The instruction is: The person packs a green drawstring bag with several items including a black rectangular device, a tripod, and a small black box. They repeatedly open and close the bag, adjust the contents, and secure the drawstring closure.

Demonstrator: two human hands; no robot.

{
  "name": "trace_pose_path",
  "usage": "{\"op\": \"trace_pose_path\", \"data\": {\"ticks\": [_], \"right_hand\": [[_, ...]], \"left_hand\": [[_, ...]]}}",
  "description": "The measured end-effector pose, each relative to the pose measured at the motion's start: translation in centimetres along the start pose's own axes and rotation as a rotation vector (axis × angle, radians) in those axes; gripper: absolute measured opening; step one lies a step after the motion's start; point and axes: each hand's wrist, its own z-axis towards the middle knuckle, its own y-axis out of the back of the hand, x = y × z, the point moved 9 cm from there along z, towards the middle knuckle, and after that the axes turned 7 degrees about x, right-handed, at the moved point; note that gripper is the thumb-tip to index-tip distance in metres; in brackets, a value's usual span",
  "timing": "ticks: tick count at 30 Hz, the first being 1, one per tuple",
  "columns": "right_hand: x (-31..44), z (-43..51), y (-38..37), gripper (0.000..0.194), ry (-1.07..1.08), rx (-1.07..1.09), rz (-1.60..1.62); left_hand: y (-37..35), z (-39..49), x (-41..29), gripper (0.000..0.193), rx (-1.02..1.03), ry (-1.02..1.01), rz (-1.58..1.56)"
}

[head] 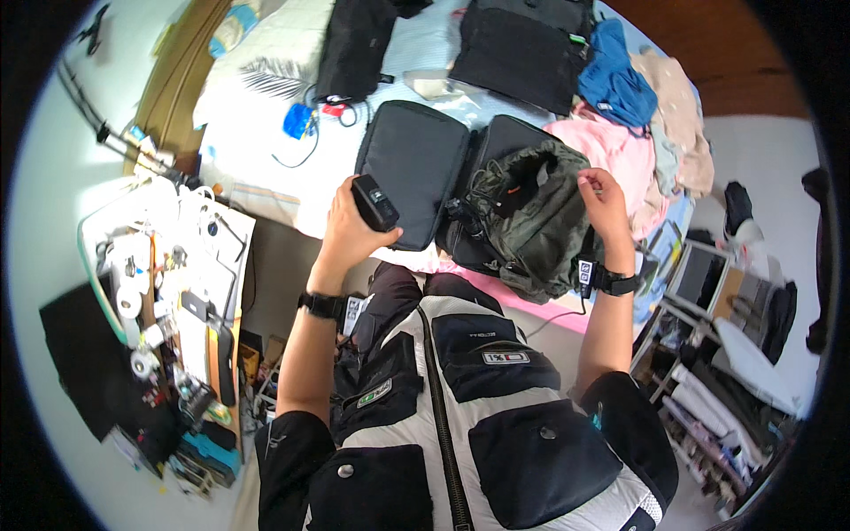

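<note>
My left hand (353, 232) grips a small black box-shaped device (376, 203) with a lit display, above the near left side of a closed black zippered case (415, 166). To the right of that case lies a dark green drawstring bag (541, 232), its mouth open and its inside in shadow. With curled fingertips, my right hand (603, 199) pinches the right rim of this bag. Under the bag, a second black case (508, 136) is partly covered. A black strap with a printed tag circles each wrist.
Across the bed lie a black bag (524, 56), a long black pouch (354, 50), a blue pouch (299, 121) with a cable, and blue (614, 73) and pink clothing (614, 149). A cluttered desk (199, 265) stands left. On the right is a rack (690, 279) holding clothes.
</note>
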Motion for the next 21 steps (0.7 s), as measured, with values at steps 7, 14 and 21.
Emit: {"op": "trace_pose_path", "data": {"ticks": [7,14,21], "right_hand": [[-7.5,-9.2,2.2,0.034,-0.242,-0.38,0.109],[-16.4,-19.9,0.0,0.046,-0.617,-0.649,0.271],[-18.5,-22.7,-2.3,0.073,-0.592,-0.777,-0.041]], "left_hand": [[-8.3,10.9,1.6,0.114,0.182,0.014,0.305],[-13.0,16.5,5.1,0.122,0.23,0.036,0.509],[-12.4,15.4,1.5,0.111,0.113,-0.182,0.435]]}}
